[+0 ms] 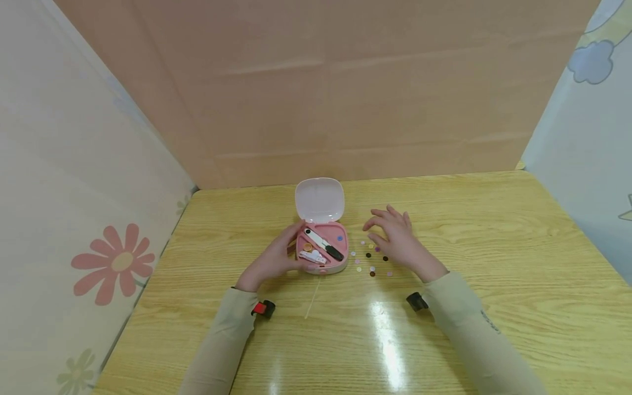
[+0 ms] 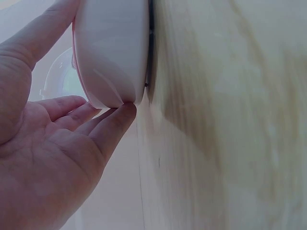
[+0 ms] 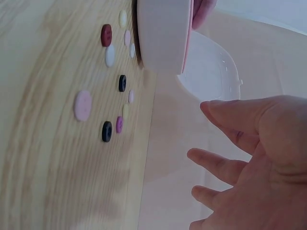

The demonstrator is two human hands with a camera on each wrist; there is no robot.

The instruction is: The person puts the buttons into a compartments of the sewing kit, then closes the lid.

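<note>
A pink sewing box (image 1: 340,267) stands with its white lid (image 1: 320,200) raised, at the middle of the wooden table (image 1: 494,247). In it lie a black-and-white tool (image 1: 323,244), a white piece (image 1: 312,256), an orange button (image 1: 308,247) and a blue button (image 1: 339,238). My left hand (image 1: 274,258) holds the box's left side, thumb at the far corner and fingers at the near one. In the left wrist view the fingertips (image 2: 122,112) touch the box (image 2: 112,48). Several small buttons (image 1: 371,258) lie scattered right of the box. My right hand (image 1: 397,238) hovers over them, fingers spread, holding nothing.
A thin pale stick or thread (image 1: 312,300) lies on the table in front of the box. A cardboard wall (image 1: 345,93) closes the back, and printed sheets hang at both sides. In the right wrist view the buttons (image 3: 115,81) lie beside the box (image 3: 160,33).
</note>
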